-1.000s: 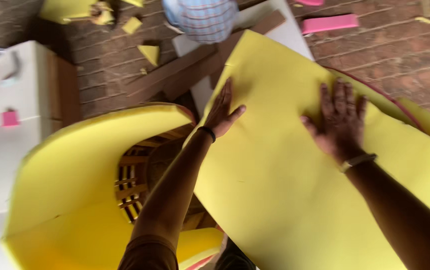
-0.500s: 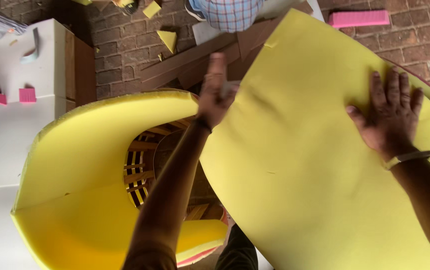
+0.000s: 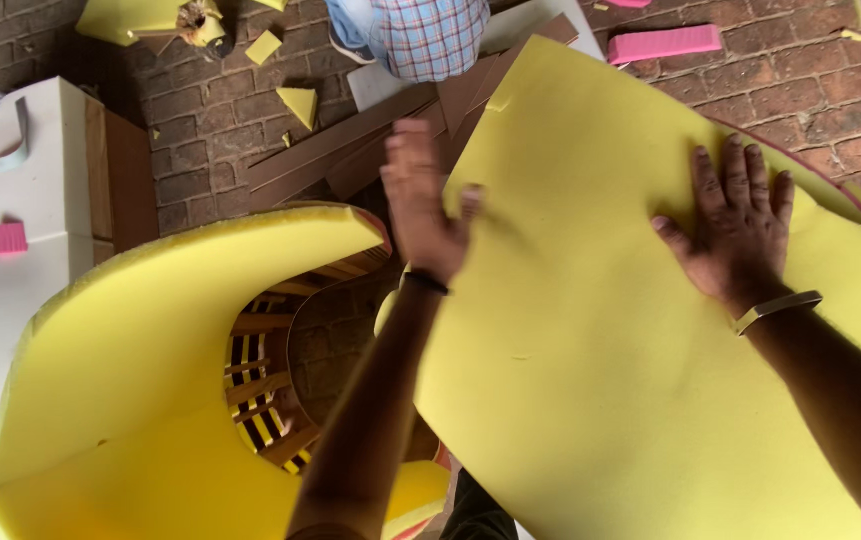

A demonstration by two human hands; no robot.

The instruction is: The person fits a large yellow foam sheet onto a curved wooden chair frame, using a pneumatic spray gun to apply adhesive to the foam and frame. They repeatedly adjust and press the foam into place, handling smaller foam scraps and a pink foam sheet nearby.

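Pressing our flat, open right hand (image 3: 735, 225) on the yellow foam sheet (image 3: 610, 360) draped over the curved frame (image 3: 270, 370), our blurred left hand (image 3: 420, 205) at its edge, we risk it sliding or creasing.

a large sheet of bright yellow foam (image 3: 630, 340) fills the right side, and a curved piece of the same yellow foam (image 3: 140, 340) wraps the left. between them shows a frame of light brown wooden slats (image 3: 260, 380). the floor is reddish-brown brick (image 3: 810, 90), scattered with small yellow foam offcuts (image 3: 300, 102) and a pink foam block (image 3: 664, 44). dark brown boards (image 3: 350, 150) lie across it. at the left stands a white surface (image 3: 10, 250) with small pink pieces (image 3: 8, 238). at the top is cloth in a blue, white and red plaid (image 3: 434, 36).
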